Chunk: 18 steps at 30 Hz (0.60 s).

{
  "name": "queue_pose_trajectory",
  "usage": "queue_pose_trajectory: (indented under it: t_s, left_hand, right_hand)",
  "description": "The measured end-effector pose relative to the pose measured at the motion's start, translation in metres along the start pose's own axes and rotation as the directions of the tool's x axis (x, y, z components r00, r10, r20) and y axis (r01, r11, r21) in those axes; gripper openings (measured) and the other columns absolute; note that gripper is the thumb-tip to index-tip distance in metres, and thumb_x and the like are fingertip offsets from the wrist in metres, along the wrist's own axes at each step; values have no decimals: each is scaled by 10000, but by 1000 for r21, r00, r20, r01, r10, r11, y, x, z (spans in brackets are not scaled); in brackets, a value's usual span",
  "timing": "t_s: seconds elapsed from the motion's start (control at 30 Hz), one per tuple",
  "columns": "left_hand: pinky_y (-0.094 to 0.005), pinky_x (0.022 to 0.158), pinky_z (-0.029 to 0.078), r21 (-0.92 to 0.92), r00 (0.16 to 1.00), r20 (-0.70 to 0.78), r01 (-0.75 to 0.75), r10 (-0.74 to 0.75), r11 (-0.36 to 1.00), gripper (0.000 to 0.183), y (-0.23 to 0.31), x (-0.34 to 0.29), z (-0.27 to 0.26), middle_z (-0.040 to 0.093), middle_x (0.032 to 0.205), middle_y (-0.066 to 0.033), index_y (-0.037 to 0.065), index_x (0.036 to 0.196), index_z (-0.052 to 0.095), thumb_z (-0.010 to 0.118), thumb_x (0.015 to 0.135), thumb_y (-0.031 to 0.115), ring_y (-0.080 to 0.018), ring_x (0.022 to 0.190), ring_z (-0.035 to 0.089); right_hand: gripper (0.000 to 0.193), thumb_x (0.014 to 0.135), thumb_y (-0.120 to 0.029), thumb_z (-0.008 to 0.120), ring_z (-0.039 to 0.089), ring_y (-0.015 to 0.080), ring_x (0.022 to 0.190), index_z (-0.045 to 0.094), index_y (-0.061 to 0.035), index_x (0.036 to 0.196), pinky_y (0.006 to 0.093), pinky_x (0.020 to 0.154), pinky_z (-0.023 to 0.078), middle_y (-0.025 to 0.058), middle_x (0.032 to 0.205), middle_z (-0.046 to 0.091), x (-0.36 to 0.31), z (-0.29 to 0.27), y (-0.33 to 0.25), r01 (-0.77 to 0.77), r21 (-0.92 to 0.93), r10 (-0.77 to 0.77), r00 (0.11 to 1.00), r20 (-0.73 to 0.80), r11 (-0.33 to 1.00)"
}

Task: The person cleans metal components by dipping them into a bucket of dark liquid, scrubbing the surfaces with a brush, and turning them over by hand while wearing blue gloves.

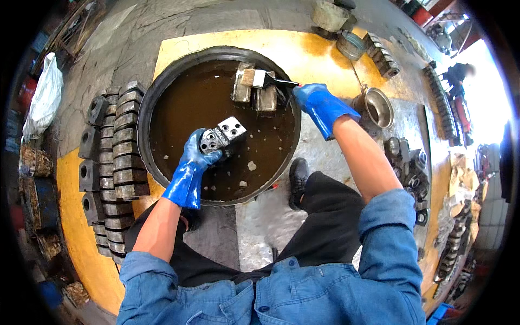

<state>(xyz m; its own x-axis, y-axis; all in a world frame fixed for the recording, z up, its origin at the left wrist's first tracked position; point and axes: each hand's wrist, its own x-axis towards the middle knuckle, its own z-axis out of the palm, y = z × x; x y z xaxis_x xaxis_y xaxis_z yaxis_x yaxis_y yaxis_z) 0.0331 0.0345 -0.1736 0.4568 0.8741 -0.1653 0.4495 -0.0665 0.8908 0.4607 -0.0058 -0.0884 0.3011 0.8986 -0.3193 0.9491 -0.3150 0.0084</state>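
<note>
In a blue rubber glove, my left hand (199, 150) is closed round a metal block with drilled holes (223, 135), above the brown liquid in a wide black tub (145, 92). My right hand (315, 98), gloved the same way, grips the dark handle of a paintbrush (259, 79) at the tub's far right rim. The brush's pale bristles point left, over wet metal blocks (266, 100) that stand up out of the liquid. Bits of pale debris float on the surface near the front of the tub.
Left of the tub stand long rows of dark metal blocks (128, 146) and several holed blocks (89, 176). To the right are a steel pot (378, 107) and a heap of dark metal parts (411, 168). A round tin (351, 45) and another block row (381, 54) lie farther back.
</note>
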Motion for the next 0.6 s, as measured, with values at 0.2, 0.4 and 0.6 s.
queue_pose_trajectory:
  t_s: [0.2,0.4,0.6]
  left_hand:
    - [-379,1023,586,0,998,-50,30,-30,1000,915,-16,-6,-10,709,1283,-111,13,1469,516,973,680,89,-197,1141,691]
    - [-386,1061,566,-23,998,-36,48,-49,999,971,-4,-10,-11,688,1331,-135,0,1494,502,995,668,136,-220,1187,678]
    - [-410,1070,554,78,1000,-1,-22,22,997,954,6,-5,-5,686,1346,-153,-2,1489,506,988,683,164,-249,1201,682]
  right_hand:
    - [528,974,-495,684,686,377,1229,674,-130,1355,471,1040,542,188,1286,736,-7,-37,-26,-121,195,159,968,-193,973]
    - [683,924,-521,755,658,362,1291,618,-110,1452,456,1088,512,211,1355,704,26,-7,-28,-39,316,96,982,-166,948]
    - [413,948,-475,709,760,345,914,780,-121,1148,450,845,586,165,1023,793,39,-10,-1,13,85,4,979,-203,996]
